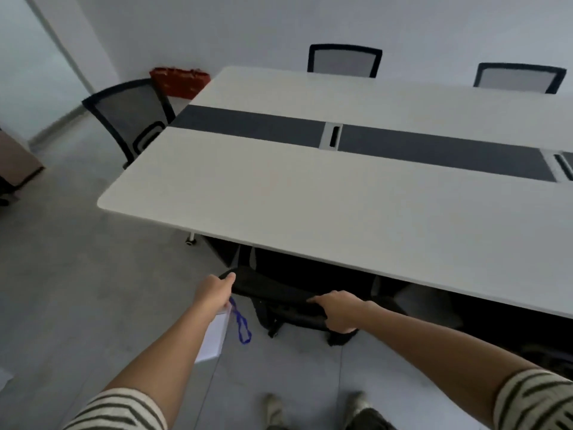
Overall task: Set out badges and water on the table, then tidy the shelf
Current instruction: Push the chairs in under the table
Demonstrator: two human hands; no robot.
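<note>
A long white table (310, 193) with a dark centre strip fills the middle of the view; nothing lies on its top. A black office chair (279, 290) is tucked under its near edge. My left hand (215, 291) rests on the left end of the chair's backrest while holding a white badge (214, 336) with a blue lanyard (240, 324) that dangles below the hand. My right hand (338, 310) grips the top of the backrest on its right side. No water and no shelf are in view.
A mesh chair (130, 119) stands at the table's left end, and two more chairs (344, 60) (521, 77) at the far side. A red bag (179, 80) sits by the wall. A wooden cabinet (15, 156) is at far left. My shoes (316, 408) are on grey floor.
</note>
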